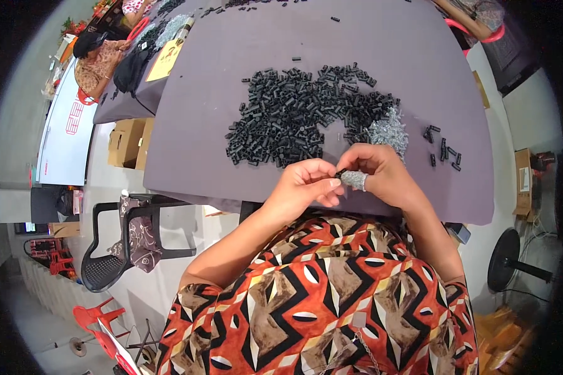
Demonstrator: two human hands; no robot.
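My left hand (308,182) and my right hand (381,174) meet near the front edge of the table. A small black tube-shaped piece (339,174) is pinched between their fingertips; fingers partly hide it. On my right thumb sits a grey, rough-textured finger cover (355,180). Just beyond my hands lies a large heap of short black tubes (275,119), spread across the cloth. Nearest to my right hand is a smaller heap of tiny silvery parts (389,132). To its right, several loose black tubes (444,152) lie apart from the heap.
A grey-purple cloth covers the table (206,125). One person (97,62) sits at another table on the left; a second person's arm (472,25) shows at the far right corner. A black chair (131,240), cardboard box (126,144) and black fan (505,259) stand around.
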